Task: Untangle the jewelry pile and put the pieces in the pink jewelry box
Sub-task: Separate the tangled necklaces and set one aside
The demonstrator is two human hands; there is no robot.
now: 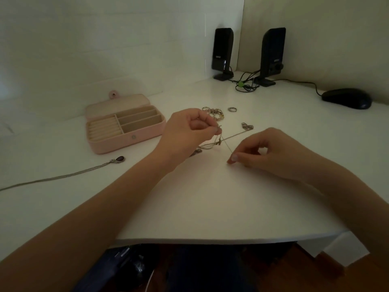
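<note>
head view: left hand sits at centre frame, fingers curled, pinching a tangled knot of thin chain just above the white desk. right hand is lower right of centre, thumb and forefinger pinched on the far end of one fine strand, other fingers loosely curled. that strand runs taut on a diagonal from the left hand's pinch down-right to the right hand's fingertips; a second strand crosses it, running up-right to a clasp piece lying on the desk. the rest of the pile, a beaded bracelet and a ring, lies just beyond the left hand, toward upper centre. pink jewelry box is open at left of centre, lid back, compartments look empty, so nothing seems stowed yet. box is nearer the left hand, well apart from the right. a pendant necklace lies separate at lower left of the box, chain trailing to the left edge. likely next: pull the strand free along its diagonal, then carry leftward to the box.
</note>
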